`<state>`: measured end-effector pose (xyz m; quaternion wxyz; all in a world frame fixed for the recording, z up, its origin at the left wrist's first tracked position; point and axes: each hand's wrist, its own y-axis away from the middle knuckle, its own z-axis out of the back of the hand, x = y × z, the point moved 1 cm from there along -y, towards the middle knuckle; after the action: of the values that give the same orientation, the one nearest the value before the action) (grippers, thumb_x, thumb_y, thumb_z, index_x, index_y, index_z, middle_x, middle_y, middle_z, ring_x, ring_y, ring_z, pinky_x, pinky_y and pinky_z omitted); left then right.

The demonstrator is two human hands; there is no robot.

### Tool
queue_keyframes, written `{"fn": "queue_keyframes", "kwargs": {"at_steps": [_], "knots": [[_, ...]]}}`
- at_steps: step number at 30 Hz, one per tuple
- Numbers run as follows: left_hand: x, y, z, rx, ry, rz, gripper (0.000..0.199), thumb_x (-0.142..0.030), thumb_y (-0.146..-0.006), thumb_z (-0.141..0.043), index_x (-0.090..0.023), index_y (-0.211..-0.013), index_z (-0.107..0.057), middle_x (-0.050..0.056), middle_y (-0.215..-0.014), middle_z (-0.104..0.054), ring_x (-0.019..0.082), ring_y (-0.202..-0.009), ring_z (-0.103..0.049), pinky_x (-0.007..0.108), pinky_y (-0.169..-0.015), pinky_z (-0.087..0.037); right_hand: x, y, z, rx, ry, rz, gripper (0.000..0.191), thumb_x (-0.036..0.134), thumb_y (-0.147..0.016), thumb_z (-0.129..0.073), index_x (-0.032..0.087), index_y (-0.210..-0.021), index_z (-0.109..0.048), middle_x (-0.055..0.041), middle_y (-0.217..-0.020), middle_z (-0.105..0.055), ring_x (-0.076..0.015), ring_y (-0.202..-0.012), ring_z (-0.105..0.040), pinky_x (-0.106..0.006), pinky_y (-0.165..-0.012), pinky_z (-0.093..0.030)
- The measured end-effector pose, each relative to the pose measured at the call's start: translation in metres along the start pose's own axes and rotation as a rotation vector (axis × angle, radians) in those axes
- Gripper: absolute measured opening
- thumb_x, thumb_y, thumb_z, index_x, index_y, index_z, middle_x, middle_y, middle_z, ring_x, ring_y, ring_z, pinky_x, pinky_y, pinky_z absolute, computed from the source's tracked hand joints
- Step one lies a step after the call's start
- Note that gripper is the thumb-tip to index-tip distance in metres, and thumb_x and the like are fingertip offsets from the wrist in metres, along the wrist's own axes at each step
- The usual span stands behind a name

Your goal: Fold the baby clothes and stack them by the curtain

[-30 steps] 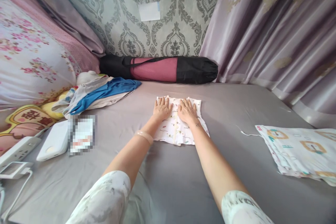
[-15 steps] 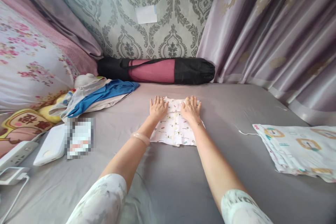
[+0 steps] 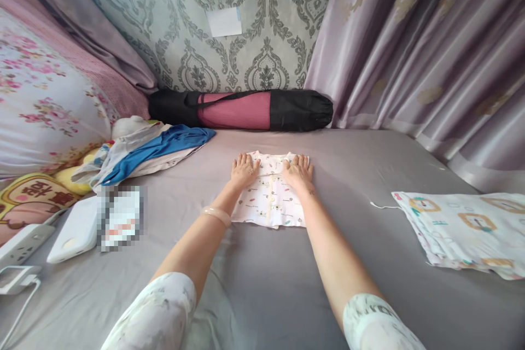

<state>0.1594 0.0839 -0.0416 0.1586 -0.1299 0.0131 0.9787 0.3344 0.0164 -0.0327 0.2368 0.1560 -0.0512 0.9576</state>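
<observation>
A small white baby shirt (image 3: pixel 268 199) with a coloured print and a pale front strip lies flat on the grey bed sheet (image 3: pixel 270 279). My left hand (image 3: pixel 244 169) rests palm down on its far left side, fingers stretched out. On the far right side lies my right hand (image 3: pixel 298 172), also flat with its fingers apart. Both hands press on the cloth without gripping it. The parts of the shirt beneath my palms and forearms are hidden.
Folded printed cloths (image 3: pixel 471 229) lie at the right. To the left are a crumpled blue and grey garment (image 3: pixel 151 150), a white power bank (image 3: pixel 76 229) and a power strip (image 3: pixel 27 243). A rolled mat in a black bag (image 3: pixel 238 111) lies along the wall.
The whole view has shifted slightly, moving the scene a little to the left. Both hands stay flat on the shirt, with hardly any other movement.
</observation>
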Motion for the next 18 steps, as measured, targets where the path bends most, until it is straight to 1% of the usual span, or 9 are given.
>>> {"fn": "queue_keyframes", "kwargs": {"at_steps": [4, 7, 10, 14, 16, 18], "knots": [[0.007, -0.002, 0.001, -0.033, 0.001, 0.021, 0.069, -0.050, -0.097, -0.012, -0.009, -0.148, -0.031, 0.016, -0.158, -0.023, 0.029, -0.147, -0.016, 0.049, -0.118, -0.013, -0.007, -0.002, 0.004, -0.022, -0.003, -0.058, 0.069, 0.042, -0.098, -0.019, -0.003, -0.149, -0.025, -0.0196, -0.158, -0.018, -0.0304, -0.146, -0.011, -0.049, -0.117, -0.009], [0.011, -0.002, -0.003, -0.015, -0.020, 0.013, 0.069, -0.051, -0.096, -0.013, -0.010, -0.148, -0.031, 0.016, -0.158, -0.023, 0.029, -0.147, -0.017, 0.049, -0.119, -0.013, -0.010, -0.003, 0.002, 0.018, 0.034, -0.080, 0.069, 0.042, -0.098, -0.020, -0.004, -0.149, -0.024, -0.0197, -0.158, -0.018, -0.0301, -0.146, -0.013, -0.045, -0.118, -0.010], [0.012, -0.002, -0.005, -0.001, -0.042, 0.023, 0.070, -0.052, -0.096, -0.012, -0.009, -0.149, -0.030, 0.015, -0.158, -0.021, 0.029, -0.147, -0.016, 0.051, -0.119, -0.012, -0.010, -0.004, 0.000, 0.052, 0.057, -0.095, 0.069, 0.043, -0.098, -0.018, -0.002, -0.151, -0.022, -0.0177, -0.159, -0.015, -0.0287, -0.147, -0.011, -0.044, -0.118, -0.009], [0.010, 0.000, 0.000, 0.026, -0.071, 0.034, 0.071, -0.051, -0.096, -0.012, -0.008, -0.149, -0.029, 0.014, -0.159, -0.021, 0.029, -0.147, -0.016, 0.053, -0.118, -0.011, -0.009, -0.005, 0.003, 0.073, 0.053, -0.111, 0.068, 0.042, -0.099, -0.015, -0.001, -0.151, -0.021, -0.0167, -0.160, -0.013, -0.0276, -0.147, -0.009, -0.047, -0.118, -0.006], [0.006, 0.001, 0.004, -0.001, -0.104, 0.030, 0.069, -0.050, -0.097, -0.012, -0.008, -0.148, -0.031, 0.015, -0.158, -0.022, 0.030, -0.147, -0.015, 0.053, -0.118, -0.010, -0.006, -0.004, 0.006, 0.059, 0.047, -0.096, 0.067, 0.042, -0.099, -0.014, 0.001, -0.151, -0.022, -0.0169, -0.160, -0.013, -0.0281, -0.147, -0.008, -0.050, -0.118, -0.005], [-0.002, 0.003, 0.007, -0.058, -0.142, -0.010, 0.067, -0.048, -0.097, -0.013, -0.008, -0.148, -0.033, 0.015, -0.158, -0.024, 0.029, -0.147, -0.014, 0.052, -0.119, -0.009, -0.001, -0.002, 0.008, 0.036, 0.036, -0.031, 0.065, 0.042, -0.099, -0.013, 0.005, -0.152, -0.023, -0.0165, -0.160, -0.012, -0.0283, -0.147, -0.006, -0.051, -0.117, -0.005]]}}
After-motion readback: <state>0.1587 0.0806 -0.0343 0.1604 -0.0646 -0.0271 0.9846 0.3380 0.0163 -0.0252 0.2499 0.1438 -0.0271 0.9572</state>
